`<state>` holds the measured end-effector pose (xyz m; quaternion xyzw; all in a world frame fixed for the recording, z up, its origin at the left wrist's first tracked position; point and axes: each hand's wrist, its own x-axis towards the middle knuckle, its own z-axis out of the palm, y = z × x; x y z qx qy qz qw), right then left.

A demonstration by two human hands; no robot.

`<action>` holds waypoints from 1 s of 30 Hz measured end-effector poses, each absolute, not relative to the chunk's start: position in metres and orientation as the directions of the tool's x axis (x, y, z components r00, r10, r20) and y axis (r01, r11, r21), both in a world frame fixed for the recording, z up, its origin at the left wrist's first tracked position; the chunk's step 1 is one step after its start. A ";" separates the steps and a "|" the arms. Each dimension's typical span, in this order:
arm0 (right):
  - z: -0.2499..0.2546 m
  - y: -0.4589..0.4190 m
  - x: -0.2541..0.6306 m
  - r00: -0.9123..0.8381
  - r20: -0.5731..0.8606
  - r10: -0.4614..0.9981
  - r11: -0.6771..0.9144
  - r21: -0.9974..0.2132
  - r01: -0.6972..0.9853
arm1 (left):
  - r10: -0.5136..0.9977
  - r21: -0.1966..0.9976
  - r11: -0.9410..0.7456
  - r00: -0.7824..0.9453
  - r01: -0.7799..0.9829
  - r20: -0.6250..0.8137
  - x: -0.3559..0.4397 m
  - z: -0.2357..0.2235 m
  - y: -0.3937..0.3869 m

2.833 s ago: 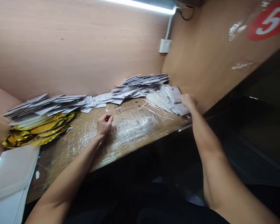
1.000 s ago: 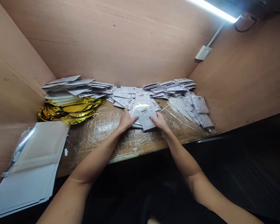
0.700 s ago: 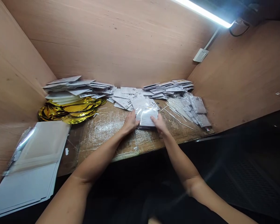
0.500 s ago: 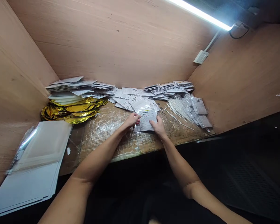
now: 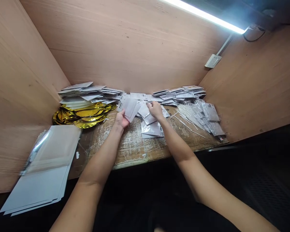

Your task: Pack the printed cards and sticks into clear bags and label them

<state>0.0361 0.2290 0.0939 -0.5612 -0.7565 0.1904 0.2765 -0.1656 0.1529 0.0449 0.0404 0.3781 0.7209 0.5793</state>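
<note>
My left hand (image 5: 122,120) is closed round a small bunch of pale printed cards (image 5: 130,107), which it lifts at a tilt above the worktop. To the right, my right hand (image 5: 156,110) has its fingers bent down in a pinch on a white printed card (image 5: 144,110) in the middle heap. Part of that card is hidden by the hand. Below the right hand lie shiny clear-wrapped cards (image 5: 150,129), flat on the scuffed brown worktop (image 5: 131,145).
Stacks of printed cards (image 5: 91,90) stand at the back left, above gold foil pieces (image 5: 87,112). White sheets (image 5: 38,183) overhang the front left edge. Thin white sticks (image 5: 189,119) and clear packets (image 5: 211,112) lie at right. Wooden walls (image 5: 125,48) enclose the worktop.
My left hand has moved left and up, now with a bunch of cards in it. My right hand has let go of the wrapped card at the front and reached up to the heap.
</note>
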 end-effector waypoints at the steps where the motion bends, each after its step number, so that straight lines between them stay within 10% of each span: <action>1: 0.093 0.237 0.027 -0.240 0.172 0.956 0.293 -0.473 0.831 | 0.871 0.568 -0.030 -0.300 -0.822 -0.388 -0.175 0.046 0.153; 6: 0.095 0.265 0.009 -0.241 0.081 0.967 0.253 -0.206 0.945 | 0.916 0.572 0.006 -0.226 -0.820 -0.333 -0.186 0.047 0.147; 13: 0.108 0.264 0.018 -0.442 0.097 0.892 0.374 -0.706 0.601 | 0.934 0.583 -0.099 -0.278 -0.806 -0.225 -0.169 0.036 0.154; 20: 0.086 0.240 0.067 -0.137 0.087 0.987 0.159 -0.348 0.924 | 0.952 0.572 0.024 -0.156 -0.820 -0.264 -0.186 0.040 0.145; 27: 0.109 0.253 0.049 -0.258 0.160 0.953 0.281 -0.787 0.549 | 0.976 0.630 0.089 -0.059 -0.771 -0.211 -0.159 0.042 0.140; 30: 0.110 0.251 0.046 -0.298 0.128 0.946 0.277 -0.795 0.539 | 0.974 0.623 -0.013 -0.152 -0.782 -0.170 -0.159 0.040 0.143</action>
